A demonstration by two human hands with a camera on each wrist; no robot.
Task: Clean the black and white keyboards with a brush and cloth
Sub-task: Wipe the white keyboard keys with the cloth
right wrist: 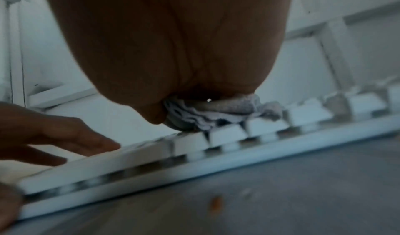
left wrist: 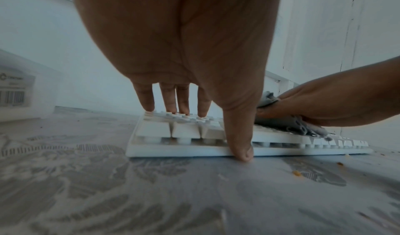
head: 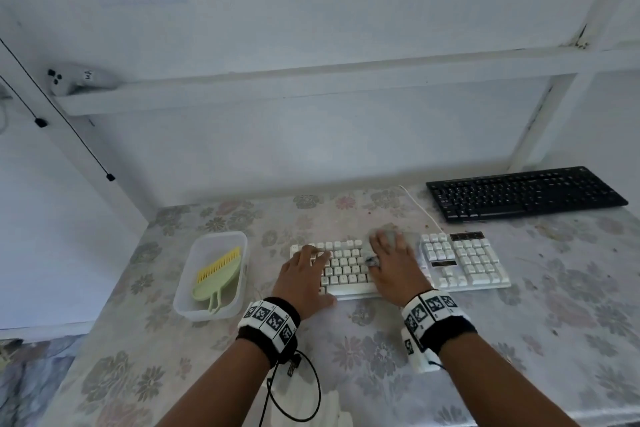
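Observation:
The white keyboard [head: 464, 260] [left wrist: 184, 131] [right wrist: 227, 136] lies mid-table. My left hand [head: 304, 274] [left wrist: 173, 50] rests flat on its left keys with straight fingers, thumb against the front edge. My right hand [head: 391, 263] [left wrist: 335, 101] [right wrist: 173, 42] holds a bunched grey cloth [head: 410, 236] [left wrist: 281, 122] [right wrist: 216, 113] between thumb and fingers and presses it on the middle keys. The black keyboard [head: 526, 192] sits untouched at the back right. A yellow-bristled green brush [head: 218, 274] lies in a container to the left.
The clear plastic container [head: 207, 314] stands left of the white keyboard. A white cable [head: 419, 208] runs from that keyboard toward the wall. Orange crumbs [left wrist: 296, 173] dot the floral tablecloth in front. A white shelf rail [head: 311, 87] crosses above the table.

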